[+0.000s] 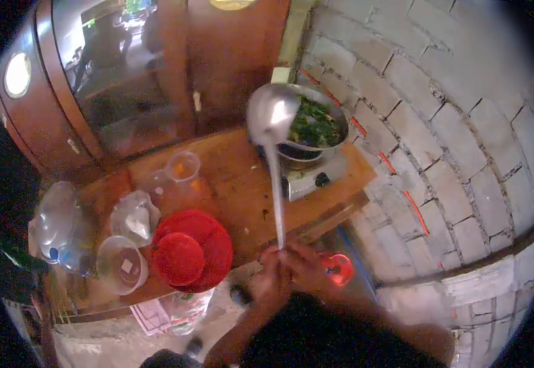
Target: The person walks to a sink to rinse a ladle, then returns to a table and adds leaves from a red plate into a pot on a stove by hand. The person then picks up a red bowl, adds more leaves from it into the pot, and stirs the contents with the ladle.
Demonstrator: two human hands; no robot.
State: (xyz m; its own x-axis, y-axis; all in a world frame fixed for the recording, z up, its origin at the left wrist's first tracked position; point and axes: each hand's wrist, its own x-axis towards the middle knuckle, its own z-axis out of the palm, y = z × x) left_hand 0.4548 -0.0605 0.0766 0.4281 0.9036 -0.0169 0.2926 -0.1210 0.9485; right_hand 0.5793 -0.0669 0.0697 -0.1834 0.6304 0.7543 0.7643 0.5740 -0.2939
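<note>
A metal ladle (274,178) stands upright in front of me, its bowl at the top and its handle running down to my hands. My left hand (271,273) is closed at the lower end of the handle. Beside it, my right hand (304,265) is also closed there, its fingers partly blurred. The ladle's bowl overlaps the left side of a metal pot (344,126) filled with chopped green leaves (315,122). Under the pot is a portable gas stove (307,184) with a black knob.
The wooden table (242,202) holds red plastic basins (218,230), a clear tub (123,265), a small cup (183,165) and plastic bags (64,227). A block wall (451,141) rises at the right, a wooden cabinet (236,61) behind. Another person's arm (46,325) shows lower left.
</note>
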